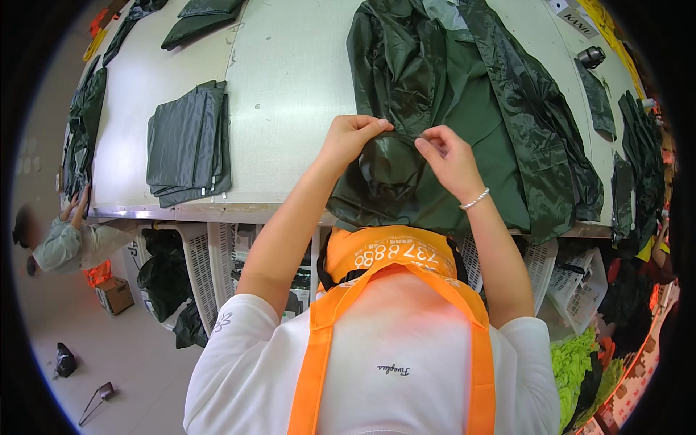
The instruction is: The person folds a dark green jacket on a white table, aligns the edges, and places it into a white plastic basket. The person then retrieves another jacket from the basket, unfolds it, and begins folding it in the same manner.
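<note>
On the table at ten o'clock lies a folded stack; at twelve the left hand has its grip pinching the dark green garment, spread toward one; whether the right hand, near two, grasps cloth is unclear. Even tension should limit creases.

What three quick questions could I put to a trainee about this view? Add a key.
1. On which arm is the pale bracelet worn?
2. True or false: the left hand rests on the folded green stack.
3. Fill in: the folded green stack lies to the ___ of the large dark green garment.

Key:
1. The right arm.
2. False; its fingertips are at the large dark green garment.
3. Left.
</note>
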`<state>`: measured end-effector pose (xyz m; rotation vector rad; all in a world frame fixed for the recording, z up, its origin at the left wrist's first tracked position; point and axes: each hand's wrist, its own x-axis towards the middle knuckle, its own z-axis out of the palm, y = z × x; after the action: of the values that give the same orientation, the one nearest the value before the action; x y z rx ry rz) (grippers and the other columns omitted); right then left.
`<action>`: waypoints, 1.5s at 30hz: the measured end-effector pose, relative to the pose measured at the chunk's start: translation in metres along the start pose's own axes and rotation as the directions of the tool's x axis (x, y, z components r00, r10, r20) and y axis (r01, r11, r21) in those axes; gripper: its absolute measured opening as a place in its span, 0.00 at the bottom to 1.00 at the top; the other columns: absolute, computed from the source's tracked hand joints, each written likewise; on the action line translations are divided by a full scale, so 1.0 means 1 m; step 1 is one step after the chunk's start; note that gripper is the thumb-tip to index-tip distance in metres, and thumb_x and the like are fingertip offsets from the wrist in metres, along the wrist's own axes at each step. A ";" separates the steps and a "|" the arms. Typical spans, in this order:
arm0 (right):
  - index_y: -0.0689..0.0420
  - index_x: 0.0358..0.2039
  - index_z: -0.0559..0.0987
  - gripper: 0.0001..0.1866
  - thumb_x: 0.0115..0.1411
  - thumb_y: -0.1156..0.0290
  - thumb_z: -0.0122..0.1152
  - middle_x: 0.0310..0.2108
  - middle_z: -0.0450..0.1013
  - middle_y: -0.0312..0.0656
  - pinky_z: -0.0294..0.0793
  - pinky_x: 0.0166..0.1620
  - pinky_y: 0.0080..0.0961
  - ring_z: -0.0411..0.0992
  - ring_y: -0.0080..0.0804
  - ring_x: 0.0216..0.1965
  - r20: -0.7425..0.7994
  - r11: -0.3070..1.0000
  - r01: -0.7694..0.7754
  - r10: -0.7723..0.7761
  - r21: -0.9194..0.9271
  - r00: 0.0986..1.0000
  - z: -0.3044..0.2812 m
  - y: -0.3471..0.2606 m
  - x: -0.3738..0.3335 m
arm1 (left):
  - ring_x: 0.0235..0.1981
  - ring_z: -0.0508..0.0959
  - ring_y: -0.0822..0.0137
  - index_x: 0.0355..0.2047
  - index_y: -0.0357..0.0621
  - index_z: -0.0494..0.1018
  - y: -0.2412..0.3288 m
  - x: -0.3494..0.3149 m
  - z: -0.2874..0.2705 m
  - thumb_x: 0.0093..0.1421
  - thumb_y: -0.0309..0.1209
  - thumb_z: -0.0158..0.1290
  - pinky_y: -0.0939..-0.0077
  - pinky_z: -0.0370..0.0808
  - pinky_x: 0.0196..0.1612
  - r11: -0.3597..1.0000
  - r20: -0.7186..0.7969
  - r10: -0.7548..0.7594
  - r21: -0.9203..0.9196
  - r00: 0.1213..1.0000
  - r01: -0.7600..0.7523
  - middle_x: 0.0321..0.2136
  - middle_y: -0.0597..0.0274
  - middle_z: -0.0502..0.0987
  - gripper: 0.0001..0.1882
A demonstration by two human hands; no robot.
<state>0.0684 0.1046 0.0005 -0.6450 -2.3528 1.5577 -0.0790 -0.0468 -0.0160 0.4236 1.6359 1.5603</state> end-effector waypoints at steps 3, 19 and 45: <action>0.63 0.33 0.77 0.12 0.50 0.71 0.68 0.24 0.71 0.34 0.68 0.32 0.15 0.68 0.18 0.26 -0.004 0.997 -0.027 0.028 0.072 1.000 -0.003 0.012 0.004 | 0.29 0.75 0.77 0.33 0.35 0.79 -0.003 0.001 0.002 0.57 0.33 0.54 0.84 0.71 0.35 0.999 0.001 0.027 -0.025 1.000 -0.027 0.28 0.62 0.80 0.12; 0.60 0.30 0.75 0.06 0.57 0.71 0.59 0.22 0.66 0.27 0.63 0.27 0.13 0.61 0.13 0.22 0.044 0.954 -0.124 0.116 0.273 0.992 0.000 0.007 0.035 | 0.30 0.75 0.77 0.32 0.34 0.79 -0.003 -0.004 0.004 0.56 0.31 0.56 0.83 0.72 0.36 0.992 -0.040 0.072 0.110 0.997 -0.068 0.28 0.62 0.80 0.11; 0.60 0.29 0.75 0.03 0.57 0.74 0.57 0.25 0.74 0.33 0.62 0.25 0.12 0.64 0.12 0.21 0.076 0.875 -0.217 0.204 0.434 0.976 -0.005 -0.003 0.016 | 0.29 0.78 0.71 0.30 0.42 0.80 0.010 -0.003 0.016 0.55 0.34 0.56 0.59 0.61 0.55 0.714 0.055 0.325 0.640 0.944 -0.283 0.27 0.64 0.81 0.09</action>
<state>0.0563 0.1154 0.0049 -0.7884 -1.8862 2.1150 -0.0679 -0.0366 -0.0034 1.0689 2.2274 1.1870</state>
